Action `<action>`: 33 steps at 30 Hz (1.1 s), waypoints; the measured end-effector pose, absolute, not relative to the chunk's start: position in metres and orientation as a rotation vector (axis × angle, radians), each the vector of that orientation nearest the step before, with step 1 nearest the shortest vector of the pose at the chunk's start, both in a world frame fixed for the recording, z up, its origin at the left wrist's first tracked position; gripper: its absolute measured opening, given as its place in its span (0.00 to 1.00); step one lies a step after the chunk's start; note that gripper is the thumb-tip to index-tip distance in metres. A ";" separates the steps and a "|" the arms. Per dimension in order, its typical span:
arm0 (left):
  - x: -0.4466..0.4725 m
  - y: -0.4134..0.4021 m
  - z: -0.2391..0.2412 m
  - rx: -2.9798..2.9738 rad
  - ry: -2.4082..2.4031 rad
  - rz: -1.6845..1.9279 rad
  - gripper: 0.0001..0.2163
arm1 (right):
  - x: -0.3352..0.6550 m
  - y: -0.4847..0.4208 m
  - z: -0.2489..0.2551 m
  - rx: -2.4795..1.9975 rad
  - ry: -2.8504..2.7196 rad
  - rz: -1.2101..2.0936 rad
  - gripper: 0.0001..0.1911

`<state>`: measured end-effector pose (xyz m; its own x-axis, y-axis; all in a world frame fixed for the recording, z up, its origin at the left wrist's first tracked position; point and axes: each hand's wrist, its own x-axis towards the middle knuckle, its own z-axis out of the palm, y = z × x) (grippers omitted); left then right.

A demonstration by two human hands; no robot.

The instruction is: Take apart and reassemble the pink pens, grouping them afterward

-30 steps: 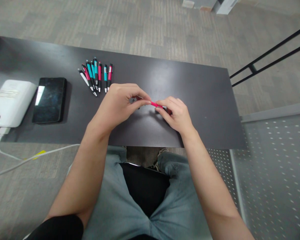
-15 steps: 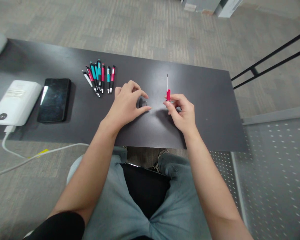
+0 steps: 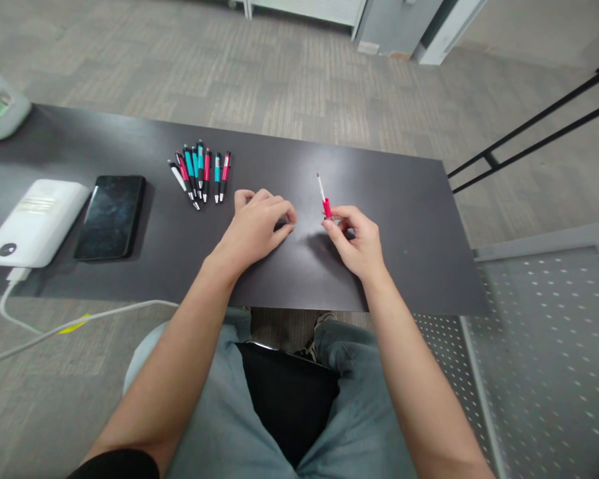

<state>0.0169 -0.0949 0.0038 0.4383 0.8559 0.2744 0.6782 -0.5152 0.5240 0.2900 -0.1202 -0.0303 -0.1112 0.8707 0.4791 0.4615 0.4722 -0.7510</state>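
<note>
My right hand (image 3: 355, 239) pinches a pink pen barrel (image 3: 327, 209) between thumb and fingertips. A thin white refill (image 3: 321, 185) with a dark end sticks up out of the barrel, tilted a little left. To the left, my left hand (image 3: 257, 229) rests low over the table, with thumb and index fingertip brought almost together. A dark pen part (image 3: 281, 225) shows in the gap behind those fingertips, mostly hidden by the hand. Whatever lies between the fingertips is too small to make out.
Several pens (image 3: 199, 174) in pink, teal and white lie at the back of the dark table (image 3: 409, 266). Further left are a black phone (image 3: 110, 218) and a white power bank (image 3: 34, 223) with a cable (image 3: 104, 311). A grey-white device (image 3: 2, 103) stands at the far left.
My left thumb and index finger have closed together over the small dark part. The barrel and refill in my right hand have tilted leftward. The view has shifted slightly.
</note>
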 end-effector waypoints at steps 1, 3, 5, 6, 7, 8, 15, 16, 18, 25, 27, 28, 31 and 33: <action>0.016 -0.094 0.002 2.336 1.254 0.772 0.06 | 0.290 -0.120 -0.030 -1.134 -1.751 0.517 0.12; 0.015 -0.091 0.001 2.240 1.151 0.903 0.05 | 0.290 -0.120 -0.029 -1.134 -1.772 0.511 0.11; 0.014 -0.087 0.002 2.043 1.046 1.122 0.05 | 0.290 -0.121 -0.028 -1.141 -1.807 0.519 0.11; 0.013 -0.085 0.004 1.914 0.996 1.244 0.06 | 0.290 -0.121 -0.027 -1.137 -1.827 0.526 0.11; 0.012 -0.083 0.006 1.784 0.949 1.354 0.08 | 0.290 -0.121 -0.026 -1.125 -1.847 0.533 0.11; 0.012 -0.081 0.008 1.666 0.911 1.447 0.12 | 0.290 -0.122 -0.025 -1.110 -1.865 0.537 0.10; 0.012 -0.076 0.014 1.352 0.843 1.608 0.24 | 0.289 -0.123 -0.021 -1.072 -1.928 0.525 0.08; 0.013 -0.077 0.015 1.356 0.846 1.599 0.24 | 0.289 -0.123 -0.021 -1.083 -1.938 0.535 0.09; 0.014 -0.079 0.015 1.377 0.873 1.564 0.25 | 0.289 -0.123 -0.022 -1.095 -1.954 0.553 0.10; 0.009 -0.082 0.018 1.453 1.010 1.444 0.30 | 0.287 -0.121 -0.025 -1.092 -1.943 0.550 0.15; 0.008 -0.081 0.018 1.471 1.025 1.446 0.30 | 0.287 -0.122 -0.026 -1.101 -1.930 0.553 0.17; 0.008 -0.081 0.018 1.480 1.025 1.445 0.29 | 0.287 -0.122 -0.026 -1.097 -1.927 0.552 0.17; 0.008 -0.081 0.018 1.490 1.018 1.441 0.28 | 0.287 -0.121 -0.024 -1.080 -1.931 0.556 0.15; 0.009 -0.082 0.018 1.490 1.007 1.431 0.28 | 0.287 -0.121 -0.023 -1.074 -1.934 0.563 0.13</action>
